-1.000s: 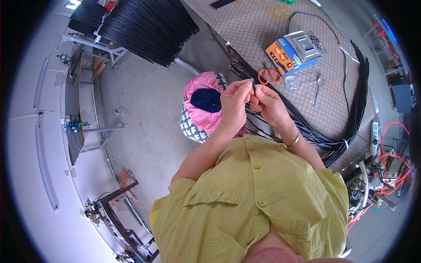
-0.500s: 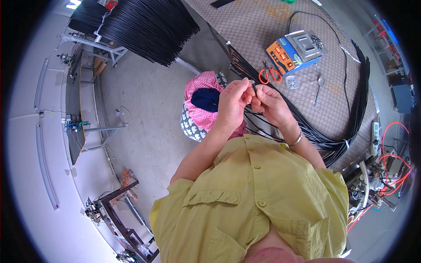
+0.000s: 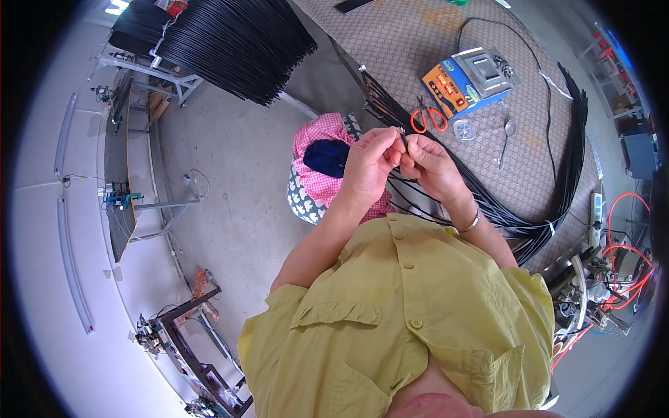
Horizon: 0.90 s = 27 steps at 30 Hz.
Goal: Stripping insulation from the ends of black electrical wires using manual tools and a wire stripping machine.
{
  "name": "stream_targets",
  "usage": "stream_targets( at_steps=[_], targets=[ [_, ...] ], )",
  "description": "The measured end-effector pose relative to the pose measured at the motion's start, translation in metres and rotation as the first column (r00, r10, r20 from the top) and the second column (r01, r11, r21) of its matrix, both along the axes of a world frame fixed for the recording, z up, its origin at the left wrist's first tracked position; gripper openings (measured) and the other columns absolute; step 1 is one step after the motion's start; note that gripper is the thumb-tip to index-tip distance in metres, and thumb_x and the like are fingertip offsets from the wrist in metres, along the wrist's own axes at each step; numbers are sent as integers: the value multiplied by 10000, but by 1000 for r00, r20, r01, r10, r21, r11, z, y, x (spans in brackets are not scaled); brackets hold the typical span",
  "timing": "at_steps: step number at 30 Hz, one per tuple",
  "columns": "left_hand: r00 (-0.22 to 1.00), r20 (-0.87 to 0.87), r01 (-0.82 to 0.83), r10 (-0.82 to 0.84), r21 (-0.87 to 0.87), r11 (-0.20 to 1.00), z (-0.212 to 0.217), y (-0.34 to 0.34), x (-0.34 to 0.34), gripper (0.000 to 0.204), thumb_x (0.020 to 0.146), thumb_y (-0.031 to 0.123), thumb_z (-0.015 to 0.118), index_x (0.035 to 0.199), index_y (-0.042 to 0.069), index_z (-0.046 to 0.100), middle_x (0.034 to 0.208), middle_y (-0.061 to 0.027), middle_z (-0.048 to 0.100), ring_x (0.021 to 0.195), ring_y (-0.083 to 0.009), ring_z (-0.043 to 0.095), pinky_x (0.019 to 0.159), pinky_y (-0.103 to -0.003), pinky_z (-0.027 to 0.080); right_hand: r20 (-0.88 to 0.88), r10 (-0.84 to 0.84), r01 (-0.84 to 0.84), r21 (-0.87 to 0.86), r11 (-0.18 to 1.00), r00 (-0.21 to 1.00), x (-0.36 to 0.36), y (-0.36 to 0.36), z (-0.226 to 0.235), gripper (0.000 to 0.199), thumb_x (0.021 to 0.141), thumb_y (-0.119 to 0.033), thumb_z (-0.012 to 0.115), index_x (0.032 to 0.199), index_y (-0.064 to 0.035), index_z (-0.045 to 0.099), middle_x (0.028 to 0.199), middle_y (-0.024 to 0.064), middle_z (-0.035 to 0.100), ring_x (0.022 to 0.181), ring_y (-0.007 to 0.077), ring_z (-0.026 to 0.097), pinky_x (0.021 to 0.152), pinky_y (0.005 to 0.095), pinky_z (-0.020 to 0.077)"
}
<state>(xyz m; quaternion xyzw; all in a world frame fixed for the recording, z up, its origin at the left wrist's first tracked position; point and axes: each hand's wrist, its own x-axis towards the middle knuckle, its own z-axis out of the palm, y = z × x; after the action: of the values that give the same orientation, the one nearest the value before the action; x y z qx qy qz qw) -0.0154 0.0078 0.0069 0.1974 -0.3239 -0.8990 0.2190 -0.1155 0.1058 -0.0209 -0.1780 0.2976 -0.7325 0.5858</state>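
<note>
Both hands meet in front of my chest, at the near edge of the table. My right hand (image 3: 433, 166) pinches a thin black cable (image 3: 404, 142) between thumb and fingers, its end pointing up. Fingers and thumb of my left hand (image 3: 368, 166) are closed at that same cable end; a tiny part there is too small to make out. Just beyond my hands lie scissors (image 3: 430, 120) with red-orange handles. A long bundle of black cables (image 3: 488, 212) runs beneath my right hand and curves along the table's right side.
On the patterned tabletop (image 3: 390, 49) stand a blue-and-orange box (image 3: 453, 87) with a metal tray (image 3: 486, 72) on it, a small clear dish (image 3: 464, 129) and a spoon (image 3: 509, 136). Left are a stool with pink checked cloth (image 3: 317, 132) and a rack of hanging black cables (image 3: 233, 45).
My left hand has shifted very slightly left and down at the cable end. The right hand holds nearly the same place.
</note>
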Motion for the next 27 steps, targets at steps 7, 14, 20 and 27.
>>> stream_targets(
  at_steps=[7, 14, 20, 27],
  targets=[
    [998, 40, 46, -46, 3, 999, 6, -8, 0, 169, 859, 180, 522, 785, 35, 567, 678, -36, 557, 596, -110, 506, 554, -222, 403, -2, 45, -45, -11, 999, 999, -2, 0, 1, 191, 902, -216, 465, 836, -52, 538, 636, -22, 440, 522, 60, 310, 465, 197, 243],
    [981, 145, 135, -128, -39, 990, 11, -20, 3, 179, 836, 175, 541, 717, 43, 565, 620, -36, 543, 553, -116, 506, 505, -223, 396, 23, 84, -84, 14, 996, 996, 0, 3, 3, 186, 899, -216, 469, 843, -52, 537, 623, -28, 416, 515, 60, 299, 465, 200, 242],
    [957, 152, 240, -246, 56, 969, 11, -31, -1, 172, 839, 186, 549, 777, 29, 581, 660, -44, 564, 575, -115, 517, 504, -223, 405, -40, 62, -61, 10, 998, 997, -3, 0, 0, 181, 897, -212, 476, 853, -46, 535, 630, -16, 445, 518, 67, 321, 475, 210, 260],
    [948, 317, -9, -29, 118, 993, -20, -44, 20, 173, 831, 215, 581, 911, 63, 601, 737, -11, 576, 574, -90, 513, 506, -222, 415, -453, -198, 259, 76, 963, 869, -13, -50, -43, 143, 825, -61, 557, 965, -31, 548, 827, 14, 575, 756, 72, 534, 674, 214, 439]
  ],
)
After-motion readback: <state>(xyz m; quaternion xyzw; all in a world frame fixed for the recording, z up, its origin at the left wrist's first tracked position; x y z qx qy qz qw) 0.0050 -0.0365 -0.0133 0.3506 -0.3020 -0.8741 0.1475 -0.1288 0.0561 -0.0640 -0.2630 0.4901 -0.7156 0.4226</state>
